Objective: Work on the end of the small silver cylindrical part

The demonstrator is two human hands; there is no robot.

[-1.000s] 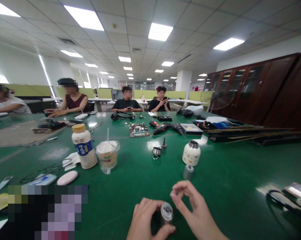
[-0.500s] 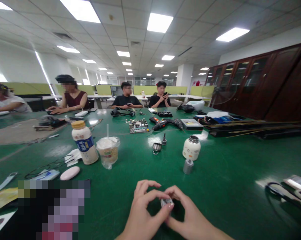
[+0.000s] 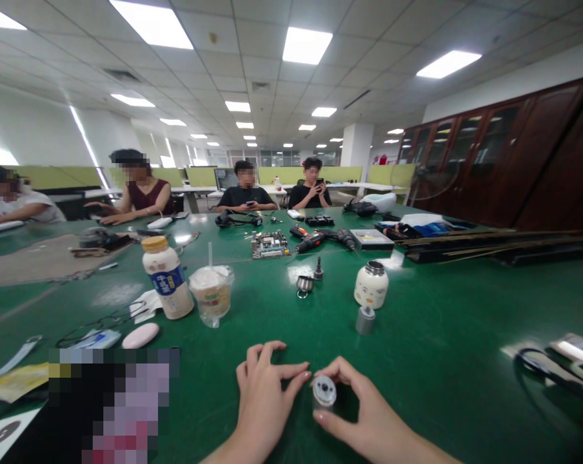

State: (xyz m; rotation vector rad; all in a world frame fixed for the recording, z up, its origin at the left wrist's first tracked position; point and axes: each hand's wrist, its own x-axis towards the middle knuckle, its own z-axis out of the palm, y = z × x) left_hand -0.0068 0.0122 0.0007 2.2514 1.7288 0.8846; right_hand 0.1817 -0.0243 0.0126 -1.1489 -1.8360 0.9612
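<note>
My right hand [image 3: 356, 409] has its thumb and fingers around a small grey metal cylinder [image 3: 324, 392], which looks like a little motor. Its round end tilts up toward me and shows a dark centre and small holes. Just left of it, my left hand [image 3: 267, 393] pinches thumb and forefinger together, the other fingers stretched forward. Whether anything tiny is in that pinch I cannot make out. A similar grey cylinder [image 3: 365, 320] stands farther forward, in front of a cream steel flask [image 3: 371, 285] with its mouth uncovered.
A milk bottle [image 3: 168, 280], a drink cup [image 3: 211, 296] and a pink oval case [image 3: 140, 336] stand or lie left. Ahead are a small metal pot-shaped piece [image 3: 305, 284], a circuit board [image 3: 271, 245] and power drills [image 3: 311, 240]. Several people sit beyond. Phone-like devices [image 3: 574, 351] lie right.
My left hand has moved left, off the small motor, its forefinger and thumb drawing together. The motor's end face now shows clearly in my right hand. The view has shifted slightly.
</note>
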